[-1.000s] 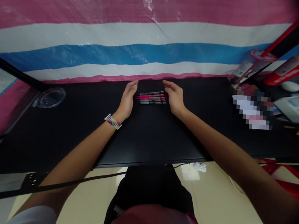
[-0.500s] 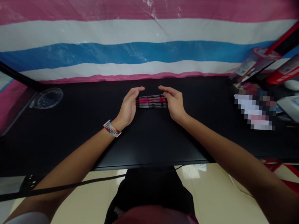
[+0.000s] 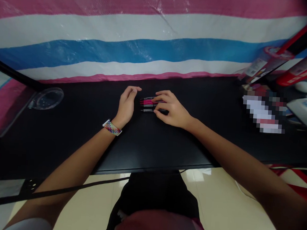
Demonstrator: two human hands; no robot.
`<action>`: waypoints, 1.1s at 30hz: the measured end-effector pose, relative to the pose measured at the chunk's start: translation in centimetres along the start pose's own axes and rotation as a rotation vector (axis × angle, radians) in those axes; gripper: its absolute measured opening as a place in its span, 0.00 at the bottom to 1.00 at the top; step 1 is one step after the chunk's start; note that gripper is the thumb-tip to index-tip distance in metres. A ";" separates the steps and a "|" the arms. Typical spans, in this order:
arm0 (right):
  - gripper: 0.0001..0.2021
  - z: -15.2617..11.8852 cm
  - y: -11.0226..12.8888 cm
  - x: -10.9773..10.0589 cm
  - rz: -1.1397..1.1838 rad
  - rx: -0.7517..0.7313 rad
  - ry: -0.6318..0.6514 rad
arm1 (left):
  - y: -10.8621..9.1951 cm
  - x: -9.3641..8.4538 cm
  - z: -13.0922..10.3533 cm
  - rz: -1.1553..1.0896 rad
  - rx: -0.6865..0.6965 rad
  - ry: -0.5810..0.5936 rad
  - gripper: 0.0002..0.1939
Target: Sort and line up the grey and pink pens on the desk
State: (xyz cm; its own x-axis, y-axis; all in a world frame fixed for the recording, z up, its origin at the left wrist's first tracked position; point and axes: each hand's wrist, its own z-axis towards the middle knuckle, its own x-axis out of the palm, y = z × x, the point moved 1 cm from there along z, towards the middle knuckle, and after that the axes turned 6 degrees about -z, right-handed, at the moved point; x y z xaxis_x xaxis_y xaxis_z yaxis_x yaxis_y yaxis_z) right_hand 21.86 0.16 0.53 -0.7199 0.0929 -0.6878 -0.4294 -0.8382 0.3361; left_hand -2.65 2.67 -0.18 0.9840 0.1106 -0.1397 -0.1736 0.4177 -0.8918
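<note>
On the black tabletop (image 3: 154, 142): slim pens with pink and grey grips (image 3: 147, 101), lying flat in a loose row between the person's two hands, nearer the back edge than the front.
Pen axis: long axes run left-right, near parallel to each other and to the table's front edge. Narrow tip ends look to point left, towards the left palm; far ends are under the right hand, so can't see whether they line up.
Pen spacing: upper ones packed close; the lowest grey one looks set slightly apart.
Bare left hand (image 3: 126, 104): empty, fingers together, palm turned to the tips, just short of them. Looks stood on its edge like a stop, my guess to keep the tips even.
Bare right hand (image 3: 173, 111): fingers spread and bent over the row, thumb by the lowest pen. Spread that way probably to reach across several at once. Can't tell if it grips any or only rests.
Wristband, multicoloured woven-look (image 3: 112, 127): on the left wrist, clear of the pens.
Far left: round clear plastic lid or dish (image 3: 47, 98), well apart.
Behind: pink, white and blue striped plastic sheet (image 3: 173, 50), hanging like a backdrop.
</note>
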 end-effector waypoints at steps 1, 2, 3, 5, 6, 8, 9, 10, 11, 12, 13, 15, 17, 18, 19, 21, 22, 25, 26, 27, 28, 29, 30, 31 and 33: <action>0.07 0.0 -0.1 -0.1 -0.004 -0.013 -0.004 | -0.1 0.0 0.0 0.014 0.004 0.013 0.16; 0.07 0.0 -0.1 -0.2 -0.019 -0.024 -0.009 | -0.2 0.0 -0.1 0.028 0.006 0.026 0.16; 0.06 0.0 -0.2 -0.3 -0.044 -0.036 -0.007 | -0.3 0.1 -0.1 0.040 0.007 0.038 0.16; 0.05 0.0 -0.3 -0.5 -0.100 -0.058 0.029 | -0.4 0.1 -0.2 0.058 0.011 0.058 0.15; 0.05 0.1 -0.3 -0.5 -0.119 -0.069 0.057 | -0.5 0.2 -0.3 0.067 0.021 0.070 0.14; 0.05 0.1 -0.3 -0.6 -0.131 -0.089 0.107 | -1.0 0.2 -0.6 0.103 0.073 0.108 0.12; 0.06 0.1 -0.3 -0.7 -0.129 -0.098 0.121 | -1.4 0.2 -0.7 0.133 0.113 0.135 0.12; 0.07 0.2 -0.3 -0.7 -0.127 -0.105 0.123 | -1.8 0.3 -0.9 0.175 0.158 0.171 0.12; 0.08 0.3 -0.3 -0.8 -0.123 -0.109 0.113 | -2.3 0.3 -1.0 0.221 0.207 0.212 0.12; 0.09 0.4 -0.3 -0.8 -0.117 -0.105 0.090 | -2.7 0.4 -1.2 0.270 0.255 0.251 0.13; 0.10 0.4 -0.3 -0.9 -0.105 -0.094 0.055 | -3.1 0.4 -1.4 0.324 0.304 0.285 0.13; 0.10 0.6 -0.5 -1.2 -0.064 -0.052 -0.028 | -3.6 0.5 -1.6 0.396 0.365 0.317 0.11; 0.09 0.6 -0.8 -1.4 -0.007 0.012 -0.090 | -3.8 0.5 -1.6 0.409 0.390 0.304 0.10; 0.09 0.6 -0.9 -1.5 0.025 0.057 -0.109 | -3.8 0.5 -1.6 0.396 0.393 0.287 0.10; 0.09 0.7 -1.2 -1.7 0.062 0.114 -0.123 | -3.9 0.5 -1.5 0.379 0.395 0.268 0.09; 0.10 0.7 -1.7 -1.9 0.166 0.270 -0.139 | -3.8 0.5 -1.4 0.342 0.392 0.230 0.10; 0.11 0.7 -2.0 -2.1 0.240 0.355 -0.144 | -3.8 0.5 -1.3 0.325 0.385 0.207 0.09; 0.13 0.7 -2.9 -2.4 0.493 0.543 -0.157 | -3.5 0.2 -0.9 0.268 0.362 0.138 0.08; 0.13 0.7 -3.1 -2.4 0.559 0.574 -0.157 | -3.4 0.1 -0.8 0.253 0.351 0.119 0.07; 0.13 0.7 -3.3 -2.5 0.607 0.593 -0.156 | -3.3 0.1 -0.7 0.243 0.338 0.106 0.07; 0.13 0.7 -3.4 -2.5 0.640 0.605 -0.154 | -3.2 0.0 -0.7 0.238 0.323 0.100 0.06; 0.14 0.7 -3.5 -2.4 0.661 0.613 -0.154 | -3.1 -0.1 -0.6 0.236 0.309 0.097 0.06; 0.15 0.7 -3.5 -2.4 0.676 0.618 -0.161 | -3.1 -0.1 -0.6 0.234 0.297 0.098 0.06; 0.15 0.6 -3.6 -2.3 0.688 0.622 -0.173 | -3.1 -0.2 -0.6 0.230 0.287 0.103 0.06; 0.15 0.6 -3.5 -2.1 0.702 0.631 -0.203 | -3.2 -0.1 -0.6 0.217 0.260 0.114 0.07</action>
State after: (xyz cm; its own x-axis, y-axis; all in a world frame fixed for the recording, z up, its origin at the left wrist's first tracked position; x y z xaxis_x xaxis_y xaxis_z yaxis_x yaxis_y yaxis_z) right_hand 24.60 3.25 1.20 -0.9794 -0.1786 -0.0945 -0.0371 -0.3005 0.9531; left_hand -2.16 0.73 2.45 0.9187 0.1265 -0.3741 -0.3689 0.6129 -0.6988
